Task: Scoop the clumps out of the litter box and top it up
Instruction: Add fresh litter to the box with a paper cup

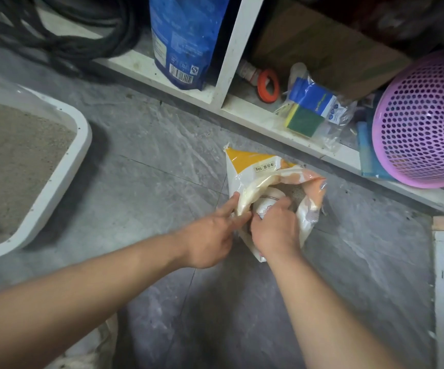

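Litter bag [253, 170] upright, mouth up; left hand [211, 237] fingers straight on it, right hand [275, 230] grips cup [269, 199].

Home utility/storage corner. Grey tile floor [141, 161], low white shelf unit [242, 49] holding a blue bag [186, 38], sponges [306, 121], cardboard box [327, 49], pink laundry basket [426, 121]. Litter box [55, 179] on the floor, black hose coil [63, 30] behind it.

grey tiled floor [141, 161], white low shelving [242, 113]
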